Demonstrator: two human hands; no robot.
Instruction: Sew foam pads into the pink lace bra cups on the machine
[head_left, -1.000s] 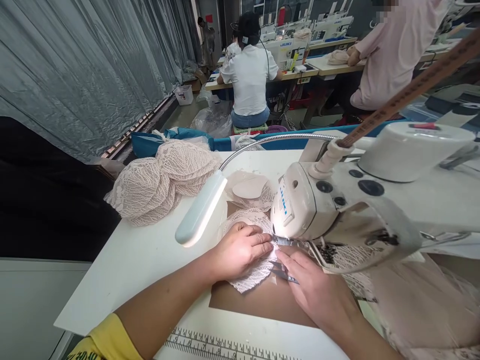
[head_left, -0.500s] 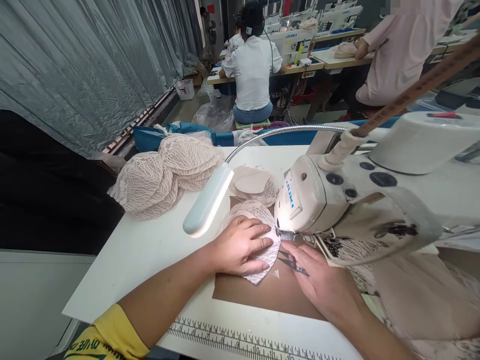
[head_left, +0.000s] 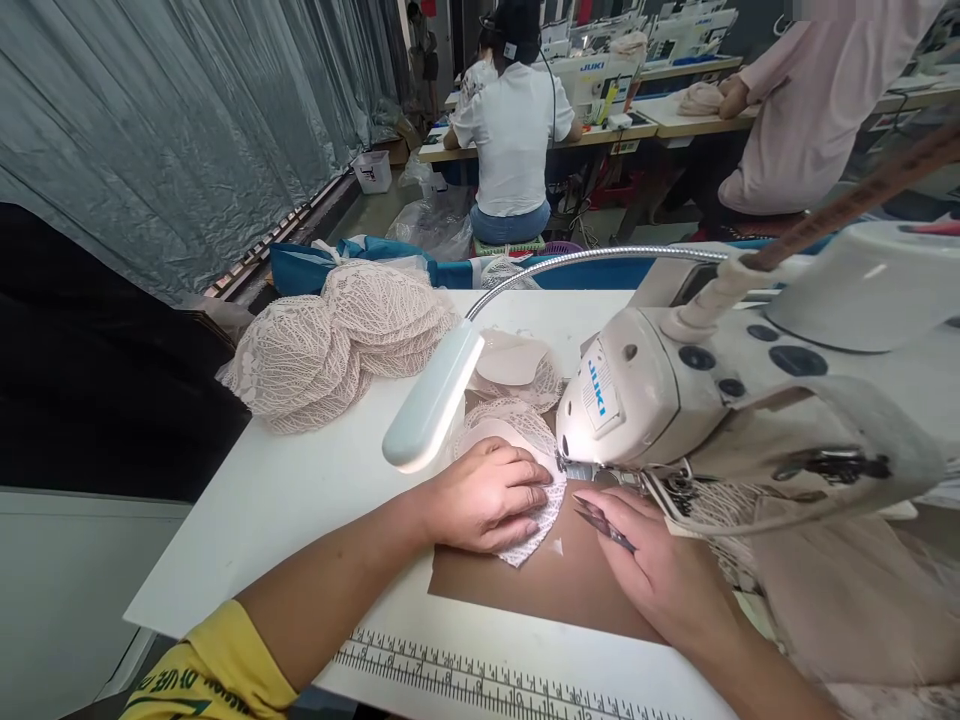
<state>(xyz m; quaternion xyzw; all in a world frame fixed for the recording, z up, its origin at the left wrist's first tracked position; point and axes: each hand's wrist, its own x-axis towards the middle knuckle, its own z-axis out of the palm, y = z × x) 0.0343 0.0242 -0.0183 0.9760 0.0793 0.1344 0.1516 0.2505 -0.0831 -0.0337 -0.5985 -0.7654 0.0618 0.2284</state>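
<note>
Grip of the left hand (head_left: 495, 497) is unclosed: its fingers lie gently bent and slightly spread, pressing flat on a pale lace cup (head_left: 541, 530) without pinching it. The right hand (head_left: 660, 560) has its grip closed around small grey metal snips (head_left: 611, 530), whose slim, pointed blades aim at the lace, near but apart from it; how tightly they are held cannot be told.

The cup, openwork with a smoother lining panel, is rounded toward the bench's far edge and tapers to a corner toward the near edge. It rests on a matt brown sheet (head_left: 525, 590), its side just beside the glossy, blocky head of a white sewing machine (head_left: 615, 390).

Along the near edge of the white, smooth bench (head_left: 300, 520) runs a printed ruler strip (head_left: 487, 680). Near the far left corner, domed, webbed lace cups are heaped in a stack (head_left: 337, 340). Between that and the machine, toward the far edge, lies another lace piece (head_left: 517, 365) with a smooth oval panel. A rounded, lit lamp (head_left: 431, 405) on a ribbed metal neck hangs over the bench.
</note>
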